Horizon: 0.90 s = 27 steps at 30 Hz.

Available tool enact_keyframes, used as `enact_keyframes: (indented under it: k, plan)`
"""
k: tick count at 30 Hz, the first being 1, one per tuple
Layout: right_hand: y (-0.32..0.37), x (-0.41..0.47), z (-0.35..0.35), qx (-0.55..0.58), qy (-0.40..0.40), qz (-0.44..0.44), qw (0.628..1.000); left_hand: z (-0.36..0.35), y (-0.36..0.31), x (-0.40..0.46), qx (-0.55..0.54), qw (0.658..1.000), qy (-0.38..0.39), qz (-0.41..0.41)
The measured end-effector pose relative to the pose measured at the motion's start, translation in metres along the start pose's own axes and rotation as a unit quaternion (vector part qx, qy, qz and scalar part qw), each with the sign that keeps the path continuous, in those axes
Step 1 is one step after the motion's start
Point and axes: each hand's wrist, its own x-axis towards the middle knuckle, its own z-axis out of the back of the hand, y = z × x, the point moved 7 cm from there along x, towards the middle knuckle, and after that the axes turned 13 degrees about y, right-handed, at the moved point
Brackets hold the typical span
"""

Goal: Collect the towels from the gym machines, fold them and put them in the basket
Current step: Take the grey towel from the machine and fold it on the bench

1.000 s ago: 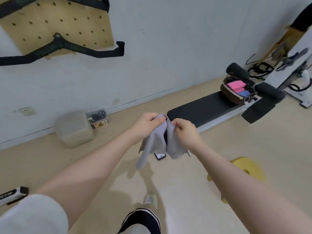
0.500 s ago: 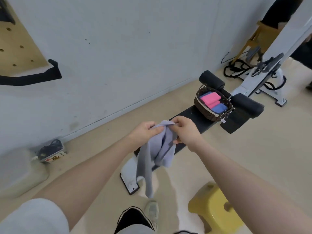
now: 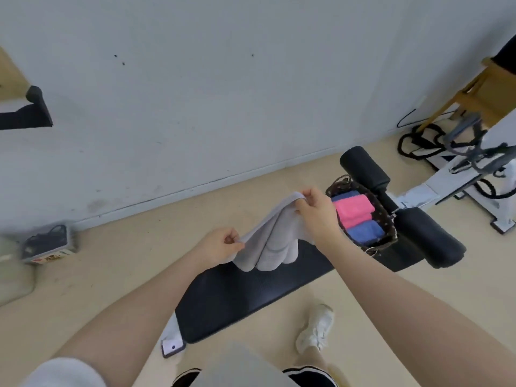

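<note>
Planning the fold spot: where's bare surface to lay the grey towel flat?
Free: the black bench pad, from under the grey towel toward its near end. Crowded: the far end, where the basket holds pink and blue towels beside the foam rollers.

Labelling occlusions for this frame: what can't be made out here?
Head view:
- Near rim of the basket: behind the right hand.
- Grey towel: fold count lost in bunched cloth; left hand covers one corner.
- Box by wall: label blurred.

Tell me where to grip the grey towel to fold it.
Keep hold of the grey towel along its top edge, pinching both ends from above with the left hand and right hand; the rest hangs free, just above the bench.
</note>
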Motion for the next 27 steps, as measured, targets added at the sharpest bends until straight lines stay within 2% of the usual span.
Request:
enact_keyframes:
  k: [2, 5, 9, 12, 15, 17, 19, 22, 27]
  plan:
    - [-0.017, 0.039, 0.013, -0.017, 0.047, 0.006, 0.999, -0.004, 0.015, 0.026, -0.021, 0.999, -0.035, 0.035]
    - [-0.046, 0.083, 0.015, -0.08, 0.147, 0.005, 0.986, -0.009, 0.026, 0.053, -0.066, 0.985, -0.133, 0.084]
    - [-0.06, 0.125, 0.019, -0.168, 0.236, 0.018, 0.957, 0.009, 0.012, 0.062, -0.122, 0.943, -0.286, 0.117]
    - [-0.047, 0.143, 0.03, -0.245, 0.239, 0.07, 0.937, 0.034, -0.014, 0.051, -0.127, 0.904, -0.398, 0.095]
    - [-0.041, 0.143, 0.042, -0.273, 0.187, 0.15, 0.932, 0.04, -0.034, 0.041, -0.104, 0.884, -0.452, 0.055]
    - [-0.053, 0.137, 0.044, -0.277, 0.153, 0.189, 0.93, 0.031, -0.031, 0.04, -0.049, 0.887, -0.457, 0.034]
    - [-0.084, 0.133, 0.034, -0.299, 0.148, 0.204, 0.921, 0.013, -0.015, 0.043, 0.092, 0.893, -0.441, 0.006]
    - [-0.163, 0.129, -0.002, -0.339, 0.175, 0.18, 0.907, -0.03, 0.038, 0.063, 0.284, 0.885, -0.369, -0.018]
    - [-0.288, 0.131, -0.066, -0.377, 0.202, 0.117, 0.896, -0.102, 0.146, 0.103, 0.342, 0.894, -0.285, -0.04]
